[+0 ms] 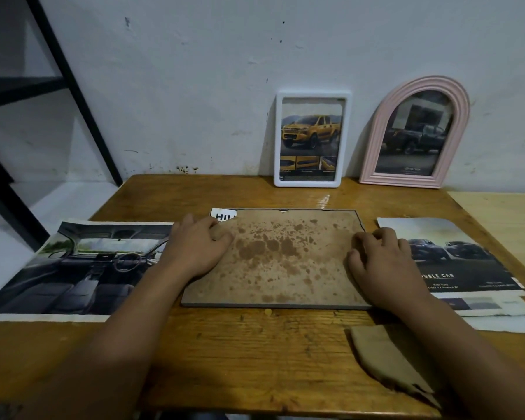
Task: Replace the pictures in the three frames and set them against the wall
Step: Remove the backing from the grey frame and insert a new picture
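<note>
While both hands press the stained backing board (282, 256) | wooden table (240, 359) | white wall (194, 86), marked

The stained brown fibreboard backing (281, 256) looks matt and blotchy on the varnished, grainy wooden table (240, 344). The white rectangular frame (312, 139) looks like smooth plastic; the pink arched frame (415, 131) is ridged. The car-interior paper print (82, 268) is slightly glossy.

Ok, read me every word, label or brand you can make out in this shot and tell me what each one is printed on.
"HIL", cut off: white paper poking out from under the face-down frame's backing board.
"OUBLE CAB", first letter hidden behind the right hand: car print on the right.
Small lines under that heading: blurred.
Logo and wording in the pink arched frame: too blurred to read.
Captions in the white frame: too small.
</note>
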